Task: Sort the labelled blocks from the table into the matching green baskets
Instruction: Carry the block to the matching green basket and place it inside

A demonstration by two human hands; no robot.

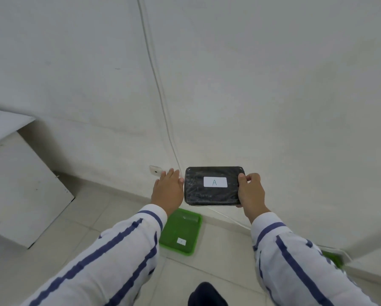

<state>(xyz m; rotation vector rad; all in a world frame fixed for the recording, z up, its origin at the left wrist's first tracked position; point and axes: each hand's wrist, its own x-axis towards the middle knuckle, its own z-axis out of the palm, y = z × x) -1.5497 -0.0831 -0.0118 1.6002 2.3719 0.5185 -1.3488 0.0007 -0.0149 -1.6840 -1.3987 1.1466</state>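
Block (212, 186) labelled A gripped by right hand (250, 191) above green basket (181, 234).

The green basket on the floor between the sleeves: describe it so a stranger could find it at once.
Start at the white wall's foot, where it meets the pale tiled floor. Directly below the black block marked A, held up in the right hand, lies a shallow, bright green basket. It shows in full with a small white label inside, whereas the other green basket is only a sliver behind the right sleeve.
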